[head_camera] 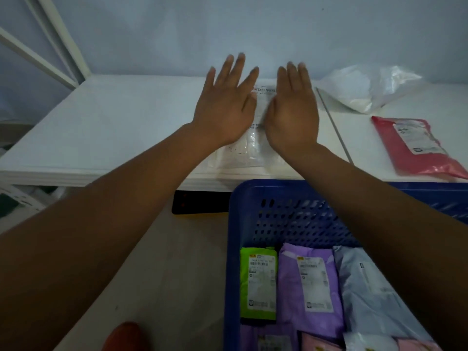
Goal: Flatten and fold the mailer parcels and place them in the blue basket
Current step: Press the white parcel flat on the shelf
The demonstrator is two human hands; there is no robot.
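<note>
A white mailer parcel (pixel 249 152) with a printed label lies flat on the white table (pixel 114 122), near its front edge. My left hand (pixel 224 107) and my right hand (pixel 293 112) lie side by side on top of it, palms down with fingers straight, and hide most of it. The blue basket (pixel 286 214) stands on the floor below the table's front edge. Inside it lie folded parcels: a green one (pixel 258 282), a purple one (pixel 309 287), a pale grey-blue one (pixel 367 287) and several more at the bottom edge.
A red mailer (pixel 417 145) lies at the table's right. A crumpled clear plastic bag (pixel 364 87) sits at the back right. A thin grey rod (pixel 334 125) lies between them and my hands. White frame bars (pixel 50 46) rise at the left.
</note>
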